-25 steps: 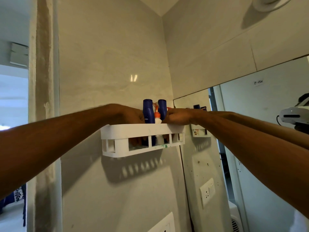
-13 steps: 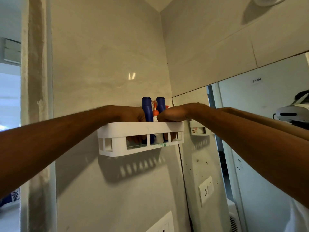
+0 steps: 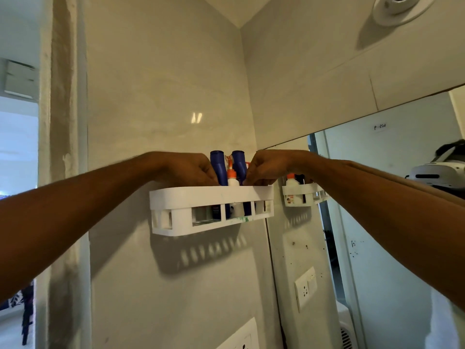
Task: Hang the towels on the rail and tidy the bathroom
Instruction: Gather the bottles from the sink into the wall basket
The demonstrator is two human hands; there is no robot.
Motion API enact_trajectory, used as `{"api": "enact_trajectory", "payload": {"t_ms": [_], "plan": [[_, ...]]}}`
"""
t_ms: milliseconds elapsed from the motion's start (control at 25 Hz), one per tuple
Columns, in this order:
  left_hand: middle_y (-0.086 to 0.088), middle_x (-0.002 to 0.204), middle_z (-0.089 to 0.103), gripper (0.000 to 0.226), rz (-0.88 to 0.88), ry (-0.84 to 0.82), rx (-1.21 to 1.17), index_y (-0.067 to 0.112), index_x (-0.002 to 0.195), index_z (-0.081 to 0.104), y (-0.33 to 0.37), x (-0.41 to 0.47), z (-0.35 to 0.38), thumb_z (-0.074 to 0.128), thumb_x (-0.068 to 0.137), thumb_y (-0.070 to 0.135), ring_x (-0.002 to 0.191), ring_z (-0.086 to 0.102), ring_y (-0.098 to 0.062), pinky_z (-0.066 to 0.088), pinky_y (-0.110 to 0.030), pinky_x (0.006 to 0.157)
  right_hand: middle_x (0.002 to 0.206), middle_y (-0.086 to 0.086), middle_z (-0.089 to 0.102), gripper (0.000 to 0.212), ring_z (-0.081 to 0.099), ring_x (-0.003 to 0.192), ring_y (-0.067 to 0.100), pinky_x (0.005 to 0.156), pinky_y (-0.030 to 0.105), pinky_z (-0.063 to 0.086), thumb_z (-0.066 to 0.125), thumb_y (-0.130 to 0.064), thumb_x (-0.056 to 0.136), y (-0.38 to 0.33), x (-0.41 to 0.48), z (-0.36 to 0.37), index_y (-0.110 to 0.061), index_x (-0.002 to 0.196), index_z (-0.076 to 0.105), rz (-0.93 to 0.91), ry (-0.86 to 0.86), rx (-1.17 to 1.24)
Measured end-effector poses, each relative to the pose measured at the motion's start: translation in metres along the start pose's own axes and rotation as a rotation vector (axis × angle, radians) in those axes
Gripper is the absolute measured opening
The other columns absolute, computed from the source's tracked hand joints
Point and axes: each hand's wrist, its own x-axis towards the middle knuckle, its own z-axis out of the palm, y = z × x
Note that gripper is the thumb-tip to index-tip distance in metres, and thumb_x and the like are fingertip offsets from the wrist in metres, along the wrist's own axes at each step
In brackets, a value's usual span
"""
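Observation:
A white slotted wall shelf [image 3: 208,196] holds two dark blue bottles, one on the left [image 3: 217,167] and one on the right [image 3: 239,164]. A small white bottle with an orange cap [image 3: 232,179] stands between and in front of them. My left hand [image 3: 191,170] curls over the rim with its fingers against the left blue bottle. My right hand [image 3: 264,169] curls against the right blue bottle from the other side. Both sets of fingertips dip behind the rim. No towel or rail is in view.
A mirror [image 3: 402,197] covers the right wall and reflects the shelf, my arms and the headset. A wall socket [image 3: 305,288] shows in the mirror below the shelf, and a switch plate [image 3: 241,336] sits low on the tiled wall. A doorway [image 3: 17,197] opens at the left.
Both hands have risen slightly in the shelf; fingers that showed through the slots earlier no longer do. The view has shifted a little.

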Motion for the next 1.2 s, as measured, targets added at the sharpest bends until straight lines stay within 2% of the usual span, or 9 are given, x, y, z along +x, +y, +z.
{"api": "enact_trajectory", "payload": {"t_ms": [240,400,520,600,680,800,960,1120,1200], "plan": [[-0.004,0.079,0.073,0.02,0.215,0.304,0.11,0.01,0.09,0.07,0.036,-0.015,-0.01,0.062,0.091,0.028,0.071,0.071,-0.012,0.056,-0.027,0.065,0.091,0.006,0.076,0.013,0.073,0.088,0.018,0.085,0.029,0.055,0.064,-0.021,0.092,0.009,-0.033,-0.015,-0.014,0.089,0.074,-0.103,0.21,0.05],[0.006,0.068,0.069,0.022,0.618,0.539,0.031,0.017,0.083,0.072,0.075,-0.009,0.068,0.062,0.088,0.036,0.061,0.067,-0.001,0.053,-0.017,0.06,0.059,-0.01,0.07,0.017,0.065,0.056,0.004,0.059,0.021,0.05,0.066,-0.023,0.087,0.031,-0.091,0.012,-0.024,0.072,0.073,-0.12,0.425,0.14],[0.003,0.067,0.069,0.024,0.644,0.503,-0.236,0.014,0.078,0.071,0.062,0.008,0.204,0.062,0.087,0.034,0.061,0.067,-0.009,0.055,-0.028,0.061,0.054,-0.016,0.066,0.02,0.062,0.053,-0.005,0.054,0.008,0.046,0.062,-0.02,0.087,0.071,-0.146,0.085,-0.02,0.069,0.071,-0.046,0.458,0.195],[-0.002,0.074,0.07,0.024,0.484,0.392,-0.254,0.013,0.079,0.07,0.031,0.013,0.323,0.062,0.086,0.035,0.071,0.067,-0.019,0.052,-0.035,0.068,0.066,-0.009,0.071,0.021,0.068,0.065,0.001,0.063,0.019,0.054,0.063,-0.024,0.089,0.109,-0.189,0.166,-0.014,0.077,0.075,0.1,0.387,0.129],[-0.006,0.1,0.072,0.028,0.271,0.141,-0.236,0.014,0.099,0.071,-0.013,0.002,0.434,0.06,0.089,0.038,0.096,0.066,-0.025,0.05,-0.034,0.085,0.075,-0.003,0.073,0.022,0.069,0.073,0.015,0.07,0.033,0.055,0.065,-0.029,0.089,0.137,-0.233,0.261,-0.014,0.077,0.076,0.271,0.22,0.071],[-0.013,0.123,0.064,0.061,0.17,-0.013,-0.091,0.005,0.122,0.063,-0.084,-0.032,0.557,0.037,0.095,0.052,0.115,0.061,-0.031,0.049,-0.038,0.097,0.085,-0.004,0.075,0.016,0.07,0.08,0.018,0.073,0.029,0.054,0.064,-0.03,0.087,0.15,-0.268,0.396,-0.021,0.087,0.077,0.463,-0.024,0.121],[-0.026,0.133,0.056,0.078,0.207,-0.152,0.103,-0.007,0.128,0.056,-0.153,-0.075,0.67,0.01,0.098,0.048,0.121,0.056,-0.042,0.04,-0.048,0.106,0.124,0.007,0.064,0.04,0.059,0.113,0.027,0.094,0.034,0.049,0.058,-0.026,0.088,0.16,-0.248,0.529,-0.026,0.128,0.061,0.55,-0.137,0.145],[-0.037,0.147,0.03,0.059,0.34,-0.212,0.316,-0.014,0.138,0.038,-0.187,-0.094,0.727,0.018,0.099,0.025,0.136,0.033,-0.05,0.017,-0.056,0.117,0.154,0.009,0.031,0.064,0.031,0.139,0.033,0.104,0.047,0.04,0.061,-0.029,0.09,0.181,-0.219,0.607,-0.022,0.146,0.033,0.608,-0.233,0.013],[-0.041,0.15,0.015,0.058,0.407,-0.211,0.432,-0.018,0.142,0.024,-0.193,-0.094,0.729,0.028,0.097,0.018,0.141,0.017,-0.054,0.005,-0.059,0.118,0.155,0.005,0.03,0.065,0.031,0.139,0.03,0.101,0.048,0.04,0.061,-0.031,0.09,0.187,-0.216,0.628,-0.024,0.147,0.03,0.582,-0.218,-0.12]]}}
